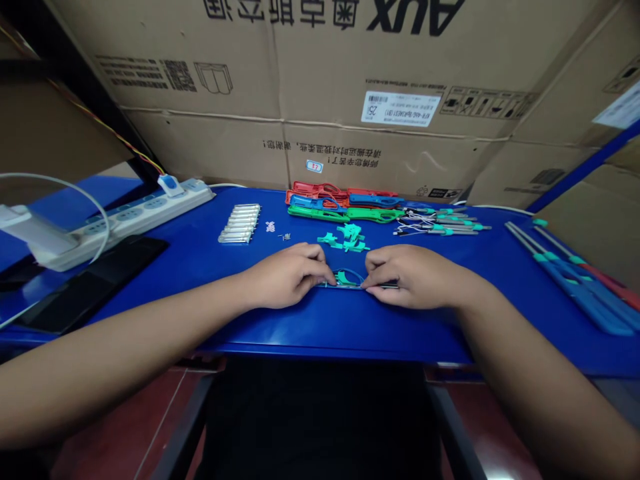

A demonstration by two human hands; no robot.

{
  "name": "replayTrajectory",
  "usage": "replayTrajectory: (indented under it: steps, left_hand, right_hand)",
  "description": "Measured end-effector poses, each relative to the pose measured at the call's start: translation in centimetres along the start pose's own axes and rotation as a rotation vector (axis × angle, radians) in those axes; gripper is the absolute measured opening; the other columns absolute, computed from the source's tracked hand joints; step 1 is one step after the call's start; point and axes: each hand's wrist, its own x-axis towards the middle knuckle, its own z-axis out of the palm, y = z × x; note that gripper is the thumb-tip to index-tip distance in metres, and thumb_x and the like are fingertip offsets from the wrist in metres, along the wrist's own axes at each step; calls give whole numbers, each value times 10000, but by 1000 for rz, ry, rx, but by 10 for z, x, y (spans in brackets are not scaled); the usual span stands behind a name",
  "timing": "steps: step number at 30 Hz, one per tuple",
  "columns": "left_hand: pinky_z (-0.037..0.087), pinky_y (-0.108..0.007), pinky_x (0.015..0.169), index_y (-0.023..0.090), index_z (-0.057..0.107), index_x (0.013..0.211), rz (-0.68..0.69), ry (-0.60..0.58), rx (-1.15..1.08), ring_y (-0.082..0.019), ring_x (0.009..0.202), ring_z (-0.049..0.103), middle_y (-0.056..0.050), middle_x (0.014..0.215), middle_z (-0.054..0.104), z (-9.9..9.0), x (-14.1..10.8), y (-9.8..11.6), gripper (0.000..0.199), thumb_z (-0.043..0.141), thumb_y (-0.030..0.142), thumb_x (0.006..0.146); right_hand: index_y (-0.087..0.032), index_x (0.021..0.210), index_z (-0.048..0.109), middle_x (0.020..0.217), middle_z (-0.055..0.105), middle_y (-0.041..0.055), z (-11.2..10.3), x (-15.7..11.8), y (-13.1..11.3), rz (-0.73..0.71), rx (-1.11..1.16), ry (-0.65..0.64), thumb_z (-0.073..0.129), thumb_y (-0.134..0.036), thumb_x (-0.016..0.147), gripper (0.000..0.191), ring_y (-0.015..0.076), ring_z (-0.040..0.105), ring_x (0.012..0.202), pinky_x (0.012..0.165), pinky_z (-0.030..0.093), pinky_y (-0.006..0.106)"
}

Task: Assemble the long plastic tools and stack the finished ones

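Observation:
My left hand (pixel 287 275) and my right hand (pixel 417 275) are low over the blue table, pinching the two sides of a partly assembled lighter (pixel 344 280). It shows a blue loop, a green trigger and a thin clear or metal part along the bottom; my fingers cover both its ends. Just beyond lie loose green triggers (pixel 351 238). Behind them are stacked lighter casing halves (pixel 345 202) in red, blue and green. Right of these, metal lighter tubes (pixel 445 227) with green collars and white wires lie in a pile.
Clear cylinders (pixel 241 223) lie in a row at left, near tiny pale pieces (pixel 271 227) and small metal bits (pixel 287 237). Long-necked lighters (pixel 575 277) rest at right. A power strip (pixel 135 215) and black phone (pixel 97 283) occupy the left. A cardboard box (pixel 320 80) walls the back.

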Motion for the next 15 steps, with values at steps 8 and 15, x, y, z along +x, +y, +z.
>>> replayTrajectory:
  steps: [8, 15]
  left_hand:
    - [484, -369, 874, 264, 729, 1111, 58, 4, 80, -197, 956, 556, -66, 1003, 600, -1, -1, 0, 351, 442, 135, 956]
    - [520, -333, 848, 260, 734, 1111, 46, -3, -93, -166, 940, 594, -54, 992, 619, -6, 0, -4, 277, 499, 208, 974]
  right_hand:
    - [-218, 957, 762, 836, 638, 40, -1, 0, -1, -61, -69, 8, 565, -225, 907, 204, 167, 578, 772, 675, 388, 295]
    - [-199, 983, 750, 920, 720, 68, -13, -17, 39, 249, -8, 470, 580, -292, 889, 215, 194, 634, 804, 738, 464, 321]
